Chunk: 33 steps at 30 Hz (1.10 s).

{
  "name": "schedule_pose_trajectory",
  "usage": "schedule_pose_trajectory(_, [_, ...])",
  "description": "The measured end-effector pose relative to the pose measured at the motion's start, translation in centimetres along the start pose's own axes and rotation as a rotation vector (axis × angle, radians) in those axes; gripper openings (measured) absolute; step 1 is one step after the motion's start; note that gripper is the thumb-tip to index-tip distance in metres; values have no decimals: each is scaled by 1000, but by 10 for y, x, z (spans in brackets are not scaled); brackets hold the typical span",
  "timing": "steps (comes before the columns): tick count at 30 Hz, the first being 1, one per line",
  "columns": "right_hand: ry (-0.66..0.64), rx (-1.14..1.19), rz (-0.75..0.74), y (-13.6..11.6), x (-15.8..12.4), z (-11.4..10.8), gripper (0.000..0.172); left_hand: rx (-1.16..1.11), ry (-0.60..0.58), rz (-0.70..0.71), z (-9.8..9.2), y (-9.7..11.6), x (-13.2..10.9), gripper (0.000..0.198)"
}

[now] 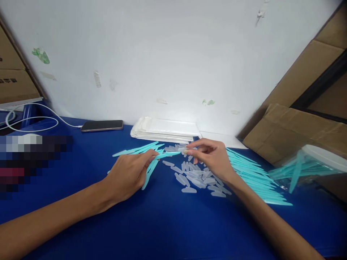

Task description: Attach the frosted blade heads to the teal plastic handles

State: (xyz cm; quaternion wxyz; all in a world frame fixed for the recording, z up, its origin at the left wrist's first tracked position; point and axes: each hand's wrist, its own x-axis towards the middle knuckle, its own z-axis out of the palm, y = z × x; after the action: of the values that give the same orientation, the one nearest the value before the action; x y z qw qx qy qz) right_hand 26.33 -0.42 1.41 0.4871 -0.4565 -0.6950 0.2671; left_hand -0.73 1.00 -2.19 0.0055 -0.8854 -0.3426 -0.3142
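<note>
My left hand (pixel 127 175) is closed around a slim turquoise eyebrow razor (pixel 171 154) whose end points right. More turquoise sticks (pixel 150 175) fan out under and behind those fingers; which are held and which lie on the table I cannot tell. My right hand (pixel 211 157) pinches a small translucent blade cap (pixel 182 150) between thumb and forefinger, close to the razor's tip. Below the right hand, a loose pile of translucent caps (pixel 196 177) is spread on the blue table. A row of turquoise razors (pixel 252 177) lies to the right, partly behind my right forearm.
White flat packets (pixel 165 129) are stacked against the wall. A phone (pixel 102 125) on a white cable lies back left. At right, a clear tub with a white lid (pixel 325 157) holds more turquoise sticks beside cardboard (pixel 300 133). A pixelated patch covers the left edge.
</note>
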Motion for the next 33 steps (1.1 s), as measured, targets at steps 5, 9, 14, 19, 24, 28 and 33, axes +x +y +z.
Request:
schedule_pose_trajectory(5, [14, -22, -5, -2, -2, -1, 16, -24, -14, -21, -1, 1, 0, 25])
schedule_pose_trajectory(9, [-31, -11, 7, -3, -4, 5, 18, -18, 20, 20, 0, 0, 0, 25])
schedule_pose_trajectory(14, [-112, 26, 7, -2, -9, 15, 19, -1, 2, 95, 2, 6, -3, 25])
schedule_pose_trajectory(19, [-119, 100, -15, -3, -13, 22, 17, 69, 17, 151, 4, 12, -5, 33])
schedule_pose_trajectory(24, [-129, 98, -7, -3, -14, 22, 14, 96, 39, 152, 6, 12, -6, 31])
schedule_pose_trajectory(28, [-146, 22, -32, -3, -12, 19, 19, 96, 32, 152, 3, 13, -2, 31])
schedule_pose_trajectory(33, [-111, -328, -132, 1, -7, 12, 30, 283, -37, 105, -4, 8, 6, 34])
